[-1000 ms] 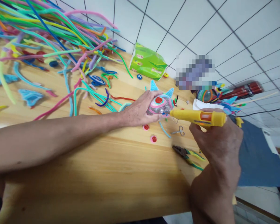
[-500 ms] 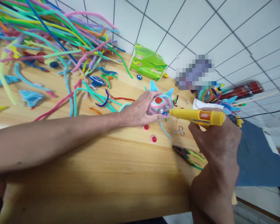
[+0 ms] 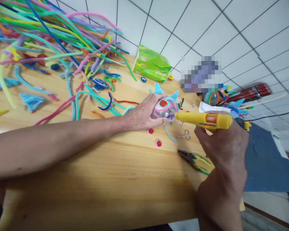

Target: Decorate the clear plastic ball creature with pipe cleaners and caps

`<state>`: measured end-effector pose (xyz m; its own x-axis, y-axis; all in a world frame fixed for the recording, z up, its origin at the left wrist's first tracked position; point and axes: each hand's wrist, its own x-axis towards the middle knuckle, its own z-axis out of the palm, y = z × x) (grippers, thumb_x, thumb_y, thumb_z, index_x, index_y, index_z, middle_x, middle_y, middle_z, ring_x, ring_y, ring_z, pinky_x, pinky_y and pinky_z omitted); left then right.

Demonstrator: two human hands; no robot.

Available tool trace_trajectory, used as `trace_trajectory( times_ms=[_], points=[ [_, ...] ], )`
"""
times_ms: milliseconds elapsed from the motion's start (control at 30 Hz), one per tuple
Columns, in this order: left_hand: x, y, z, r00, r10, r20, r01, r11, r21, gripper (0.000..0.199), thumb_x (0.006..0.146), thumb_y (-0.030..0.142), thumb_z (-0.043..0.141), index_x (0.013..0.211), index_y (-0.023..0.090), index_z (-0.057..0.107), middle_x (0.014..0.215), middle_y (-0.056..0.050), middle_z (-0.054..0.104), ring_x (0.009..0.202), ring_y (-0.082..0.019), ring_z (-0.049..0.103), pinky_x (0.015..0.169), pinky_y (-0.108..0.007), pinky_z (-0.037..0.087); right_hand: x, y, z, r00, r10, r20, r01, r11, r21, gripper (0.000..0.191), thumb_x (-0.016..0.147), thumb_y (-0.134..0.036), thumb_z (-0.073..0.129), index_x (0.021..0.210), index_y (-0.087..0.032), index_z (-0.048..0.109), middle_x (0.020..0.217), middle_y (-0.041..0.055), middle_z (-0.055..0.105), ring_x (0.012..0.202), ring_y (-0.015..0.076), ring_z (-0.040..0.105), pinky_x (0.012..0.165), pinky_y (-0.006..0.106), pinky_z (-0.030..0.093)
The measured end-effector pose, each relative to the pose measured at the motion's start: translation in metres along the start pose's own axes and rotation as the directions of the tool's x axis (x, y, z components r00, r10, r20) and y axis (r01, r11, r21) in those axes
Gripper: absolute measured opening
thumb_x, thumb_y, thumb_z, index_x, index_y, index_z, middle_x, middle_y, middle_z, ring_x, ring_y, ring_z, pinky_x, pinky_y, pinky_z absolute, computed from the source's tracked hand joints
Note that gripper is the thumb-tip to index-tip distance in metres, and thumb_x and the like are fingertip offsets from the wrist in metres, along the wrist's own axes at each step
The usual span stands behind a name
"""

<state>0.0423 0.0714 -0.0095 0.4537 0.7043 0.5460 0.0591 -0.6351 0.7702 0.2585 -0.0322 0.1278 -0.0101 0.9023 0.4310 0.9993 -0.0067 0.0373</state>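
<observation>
My left hand (image 3: 146, 112) grips a clear rounded craft piece (image 3: 165, 110) from its left side. The piece carries pink trim, a red button ringed in white, and two light-blue pointed ears on top. In my right hand (image 3: 221, 138) is a yellow glue gun (image 3: 199, 119), its nozzle pointing left at the lower right side of the piece. Just below lie two red buttons on pink discs, one (image 3: 150, 131) nearer my left hand and one (image 3: 158, 143) lower. A light-blue strip (image 3: 170, 133) is beside them.
Small scissors (image 3: 185, 135) and pliers (image 3: 192, 160) lie on the wooden table (image 3: 98, 179). Many coloured pipe cleaners (image 3: 62, 35) cover the upper left. A green packet (image 3: 152, 64) stands near the tiled wall. At the right are a dark red flask (image 3: 252, 93) and a black cord.
</observation>
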Motion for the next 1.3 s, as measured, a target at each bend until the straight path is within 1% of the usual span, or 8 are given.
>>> trace_trajectory(
  times_ms=[67, 200, 267, 500, 733, 867, 1067, 1300],
  points=[
    [0.0, 0.001, -0.001, 1.0, -0.009, 0.006, 0.009, 1.0, 0.0, 0.08, 0.091, 0.065, 0.074, 0.151, 0.019, 0.046, 0.147, -0.02, 0.058, 0.137, -0.035, 0.06, 0.12, -0.054, 0.05, 0.0, 0.0, 0.0, 1.0, 0.004, 0.002, -0.004, 1.0, -0.017, 0.031, 0.079, -0.031, 0.06, 0.106, -0.025, 0.073, 0.093, 0.0088, 0.08, 0.089, 0.0344, 0.077, 0.075, 0.044, 0.057],
    [0.0, 0.001, -0.001, 1.0, -0.001, 0.008, 0.001, 1.0, -0.005, 0.078, 0.091, 0.062, 0.073, 0.15, 0.018, 0.046, 0.147, -0.021, 0.058, 0.138, -0.035, 0.059, 0.121, -0.054, 0.05, 0.0, -0.001, -0.002, 0.996, 0.084, 0.027, -0.082, 0.994, -0.074, 0.033, 0.082, -0.031, 0.062, 0.113, -0.027, 0.073, 0.097, 0.0101, 0.079, 0.094, 0.0375, 0.077, 0.077, 0.047, 0.057],
    [0.0, 0.0, -0.001, 1.0, 0.005, 0.007, -0.005, 1.0, -0.005, 0.077, 0.091, 0.06, 0.073, 0.15, 0.019, 0.046, 0.146, -0.021, 0.059, 0.137, -0.035, 0.059, 0.12, -0.055, 0.05, 0.0, 0.0, -0.003, 0.995, 0.098, 0.011, -0.097, 0.993, -0.066, 0.034, 0.081, -0.032, 0.063, 0.113, -0.026, 0.073, 0.096, 0.0115, 0.079, 0.093, 0.0395, 0.076, 0.076, 0.048, 0.056],
    [0.0, 0.0, 0.0, 1.0, 0.019, -0.004, -0.019, 1.0, -0.017, 0.077, 0.091, 0.064, 0.072, 0.149, 0.021, 0.047, 0.148, -0.02, 0.059, 0.138, -0.035, 0.059, 0.121, -0.055, 0.049, 0.001, 0.001, 0.002, 1.0, 0.007, -0.002, -0.007, 1.0, -0.018, 0.032, 0.081, -0.03, 0.061, 0.109, -0.022, 0.074, 0.094, 0.0119, 0.078, 0.09, 0.0362, 0.077, 0.077, 0.046, 0.057],
    [0.0, 0.0, -0.001, 1.0, 0.026, 0.008, -0.026, 0.999, -0.021, 0.075, 0.092, 0.058, 0.072, 0.151, 0.02, 0.045, 0.149, -0.02, 0.058, 0.139, -0.036, 0.058, 0.121, -0.056, 0.048, 0.002, 0.003, -0.001, 0.996, 0.088, 0.034, -0.086, 0.994, -0.067, 0.039, 0.082, -0.033, 0.061, 0.117, -0.022, 0.075, 0.1, 0.0131, 0.081, 0.095, 0.0394, 0.078, 0.08, 0.049, 0.058],
    [0.0, 0.001, -0.001, 1.0, 0.026, 0.008, -0.026, 1.0, -0.016, 0.074, 0.092, 0.057, 0.073, 0.15, 0.02, 0.045, 0.148, -0.019, 0.058, 0.137, -0.036, 0.059, 0.12, -0.056, 0.049, 0.002, 0.004, -0.001, 0.996, 0.083, 0.038, -0.081, 0.995, -0.053, 0.038, 0.082, -0.033, 0.06, 0.116, -0.021, 0.075, 0.1, 0.0135, 0.08, 0.096, 0.0397, 0.078, 0.08, 0.049, 0.058],
    [0.0, -0.002, -0.001, 0.999, 0.038, 0.009, -0.038, 0.999, 0.009, 0.073, 0.093, 0.058, 0.072, 0.15, 0.021, 0.045, 0.145, -0.018, 0.059, 0.136, -0.034, 0.06, 0.119, -0.054, 0.05, 0.002, 0.009, -0.001, 0.996, 0.071, 0.047, -0.067, 0.995, -0.08, 0.037, 0.082, -0.034, 0.06, 0.113, -0.021, 0.075, 0.092, 0.0139, 0.079, 0.092, 0.0403, 0.077, 0.074, 0.046, 0.054],
    [0.0, 0.0, -0.003, 1.0, 0.019, 0.024, -0.019, 1.0, 0.0, 0.074, 0.092, 0.057, 0.073, 0.15, 0.021, 0.044, 0.147, -0.018, 0.059, 0.137, -0.035, 0.059, 0.12, -0.055, 0.05, 0.002, 0.011, 0.004, 1.0, 0.005, 0.007, -0.005, 0.999, -0.037, 0.035, 0.082, -0.031, 0.06, 0.114, -0.021, 0.071, 0.089, 0.0103, 0.075, 0.083, 0.0335, 0.074, 0.071, 0.042, 0.054]
  ],
)
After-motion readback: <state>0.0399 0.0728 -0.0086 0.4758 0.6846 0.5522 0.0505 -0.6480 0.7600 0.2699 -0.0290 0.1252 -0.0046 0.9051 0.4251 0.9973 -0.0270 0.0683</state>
